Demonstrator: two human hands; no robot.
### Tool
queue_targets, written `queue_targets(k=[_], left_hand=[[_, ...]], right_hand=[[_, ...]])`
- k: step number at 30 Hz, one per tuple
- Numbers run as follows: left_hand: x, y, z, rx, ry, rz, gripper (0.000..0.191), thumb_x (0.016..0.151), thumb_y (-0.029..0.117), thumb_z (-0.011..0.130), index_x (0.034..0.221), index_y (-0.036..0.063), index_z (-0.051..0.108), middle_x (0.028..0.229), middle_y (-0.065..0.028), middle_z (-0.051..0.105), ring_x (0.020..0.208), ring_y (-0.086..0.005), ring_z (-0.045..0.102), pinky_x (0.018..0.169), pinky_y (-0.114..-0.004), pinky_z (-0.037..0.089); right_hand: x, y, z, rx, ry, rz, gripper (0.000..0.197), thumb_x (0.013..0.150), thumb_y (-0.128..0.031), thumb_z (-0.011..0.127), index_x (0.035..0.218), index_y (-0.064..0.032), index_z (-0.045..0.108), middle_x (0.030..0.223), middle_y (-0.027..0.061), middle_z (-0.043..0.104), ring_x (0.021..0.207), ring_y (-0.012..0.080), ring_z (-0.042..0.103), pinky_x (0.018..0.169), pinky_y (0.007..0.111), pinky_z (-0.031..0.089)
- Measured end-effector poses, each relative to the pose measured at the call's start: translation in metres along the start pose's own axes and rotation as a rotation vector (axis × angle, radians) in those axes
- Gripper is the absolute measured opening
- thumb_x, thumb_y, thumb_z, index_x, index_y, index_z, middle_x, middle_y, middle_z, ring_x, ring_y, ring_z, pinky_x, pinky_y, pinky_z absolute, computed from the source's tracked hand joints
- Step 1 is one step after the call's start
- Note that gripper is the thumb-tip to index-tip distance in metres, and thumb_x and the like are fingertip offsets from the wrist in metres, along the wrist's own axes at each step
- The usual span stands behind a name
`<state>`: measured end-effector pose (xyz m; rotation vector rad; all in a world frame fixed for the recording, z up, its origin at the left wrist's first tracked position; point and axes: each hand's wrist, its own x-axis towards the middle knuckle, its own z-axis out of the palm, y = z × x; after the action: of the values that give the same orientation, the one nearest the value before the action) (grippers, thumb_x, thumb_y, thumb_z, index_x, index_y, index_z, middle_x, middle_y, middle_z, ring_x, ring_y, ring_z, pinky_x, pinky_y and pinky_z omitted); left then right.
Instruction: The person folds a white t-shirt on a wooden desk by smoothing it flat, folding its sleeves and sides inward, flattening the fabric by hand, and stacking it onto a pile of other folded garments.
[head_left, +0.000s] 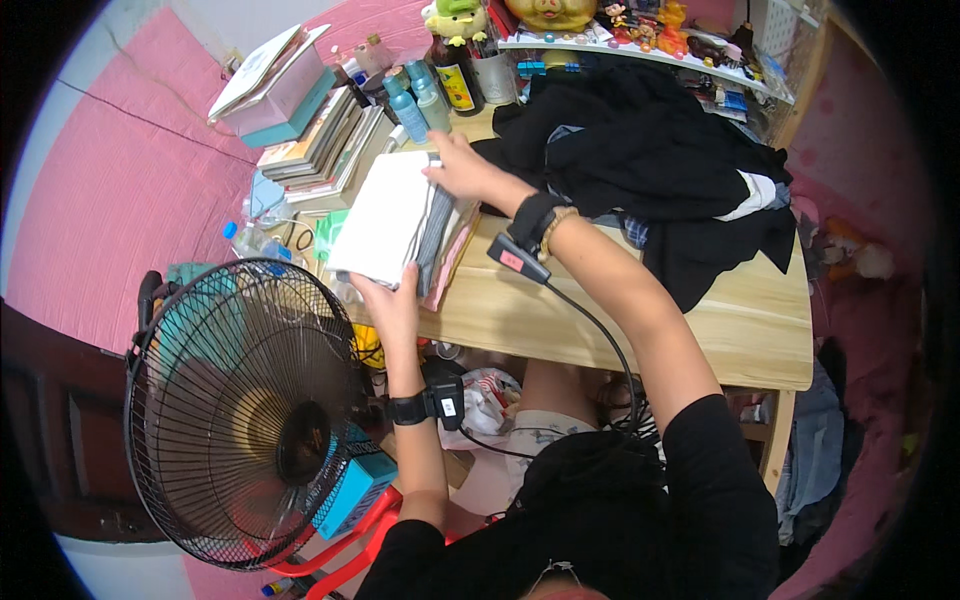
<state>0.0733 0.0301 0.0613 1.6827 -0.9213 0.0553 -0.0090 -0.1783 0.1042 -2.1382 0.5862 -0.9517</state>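
On the left of the wooden desk lies a stack of folded cloth, with a white folded cloth (386, 214) on top. Grey cloth (433, 244) and pink cloth (451, 270) show along its right side. My left hand (390, 304) grips the near end of the white cloth, its thumb up at the right corner and its other fingers partly hidden. At the far right corner, my right hand (466, 171) holds the same cloth between thumb and fingers. A large heap of black clothing (637, 142) spreads over the desk to the right.
A black-caged fan (240, 412) stands close to my left forearm. Books (315, 150), blue bottles (406, 109) and a dark glass bottle (456, 82) line the desk's back left. A shelf (645, 56) of figurines overhangs the back. Cables (607, 330) trail from both wrist devices.
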Motion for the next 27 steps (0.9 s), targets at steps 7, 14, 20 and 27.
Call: queue_targets(k=[7, 14, 20, 27], left_hand=[[-0.007, 0.006, -0.005, 0.066, -0.061, -0.083, 0.067, 0.079, 0.013, 0.070, 0.131, -0.0080, 0.033, 0.123, -0.0212, 0.047, 0.111, -0.0279, 0.048, 0.097, -0.036, 0.036], [-0.001, 0.007, -0.005, -0.583, -0.035, -0.410, 0.056, 0.088, 0.005, 0.059, 0.135, -0.0030, 0.030, 0.124, -0.0157, 0.049, 0.106, -0.0204, 0.052, 0.089, -0.030, 0.041], [0.007, 0.005, -0.009, -0.583, -0.131, -0.333, 0.055, 0.088, 0.002, 0.058, 0.135, -0.0030, 0.030, 0.122, -0.0164, 0.050, 0.105, -0.0197, 0.052, 0.089, -0.030, 0.041], [0.003, 0.019, -0.010, -0.443, -0.128, -0.205, 0.058, 0.086, 0.002, 0.061, 0.135, -0.0030, 0.030, 0.126, -0.0166, 0.048, 0.110, -0.0208, 0.050, 0.093, -0.031, 0.040]], right_hand=[[-0.042, 0.010, 0.009, -0.079, -0.066, -0.089, 0.054, 0.086, -0.017, 0.058, 0.131, 0.0020, 0.036, 0.126, 0.0267, 0.039, 0.120, 0.0412, 0.042, 0.102, 0.038, 0.035], [-0.041, 0.007, -0.002, -0.131, 0.059, -0.033, 0.044, 0.085, -0.019, 0.055, 0.127, -0.0072, 0.047, 0.119, 0.0234, 0.053, 0.111, 0.0418, 0.051, 0.094, 0.043, 0.041], [-0.027, 0.001, 0.014, 0.025, 0.089, 0.104, 0.030, 0.082, -0.028, 0.055, 0.108, -0.0212, 0.068, 0.088, 0.0129, 0.068, 0.089, 0.0368, 0.062, 0.079, 0.045, 0.046], [-0.037, -0.024, 0.016, 0.018, 0.128, 0.237, 0.036, 0.082, -0.030, 0.055, 0.115, -0.0218, 0.067, 0.119, 0.0150, 0.060, 0.119, 0.0278, 0.049, 0.088, 0.048, 0.035]])
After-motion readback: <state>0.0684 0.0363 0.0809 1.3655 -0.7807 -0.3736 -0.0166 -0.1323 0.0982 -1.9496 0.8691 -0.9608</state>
